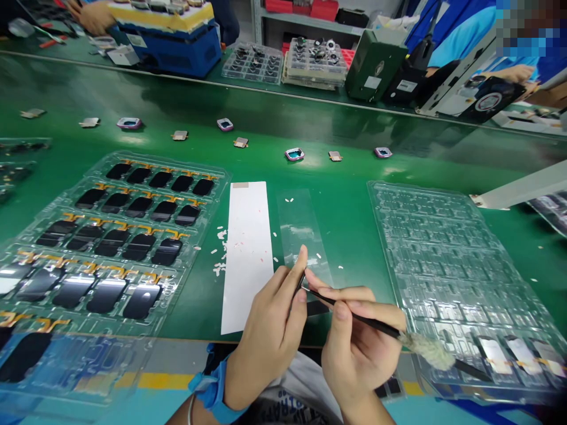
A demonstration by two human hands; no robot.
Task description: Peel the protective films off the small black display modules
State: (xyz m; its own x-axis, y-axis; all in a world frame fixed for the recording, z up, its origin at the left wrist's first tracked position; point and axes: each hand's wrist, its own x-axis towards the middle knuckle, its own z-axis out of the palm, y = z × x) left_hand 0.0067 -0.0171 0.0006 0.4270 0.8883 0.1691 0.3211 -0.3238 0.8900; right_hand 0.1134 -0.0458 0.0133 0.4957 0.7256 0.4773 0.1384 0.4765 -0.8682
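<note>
Handwork at a green bench [349,224]

A screen tray [177,283] is lying at nine o'clock, a clear tray [452,277] at four. At six the left hand [270,316] is facing the right hand [363,348] at five, the right gripping a slim black tool [376,326], the left pinching a thin dark piece [298,286] near the tool's tip

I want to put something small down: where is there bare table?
Mostly free table lies between the clear strip and the tray at right, bar white specks; a narrower patch lies beyond the white paper, short of a small part. Crowded: between that paper and the screen tray, where scraps lie, and around the left hand and right hand.
</note>
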